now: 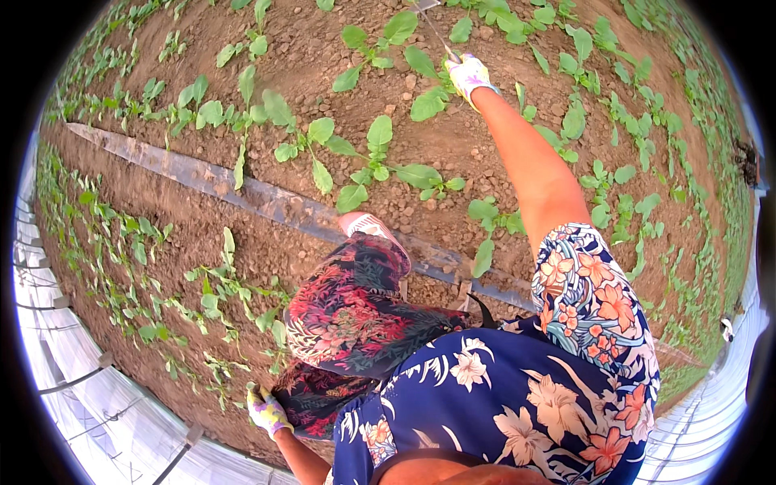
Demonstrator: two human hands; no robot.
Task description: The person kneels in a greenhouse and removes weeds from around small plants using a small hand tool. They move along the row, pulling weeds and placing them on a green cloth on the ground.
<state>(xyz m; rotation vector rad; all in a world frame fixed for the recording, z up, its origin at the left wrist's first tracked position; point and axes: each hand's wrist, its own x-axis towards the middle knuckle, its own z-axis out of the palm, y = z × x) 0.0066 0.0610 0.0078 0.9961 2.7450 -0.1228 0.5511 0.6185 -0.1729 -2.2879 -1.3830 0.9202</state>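
My right hand, in a white glove with coloured patches, reaches far forward over the soil. Its fingers are closed around the handle of a small hand hoe. The hoe's thin shaft runs up to a pale metal blade at the top edge of the view, partly cut off. Leafy green seedlings grow right beside this hand. My left hand, gloved alike, hangs low beside my dark patterned trouser leg. Its fingers look apart, with nothing seen in them.
A grey strip, soiled with earth, runs diagonally across the bed under my foot. Rows of seedlings stand on both sides of it. Translucent sheeting with ribs borders the soil at lower left, and again at right.
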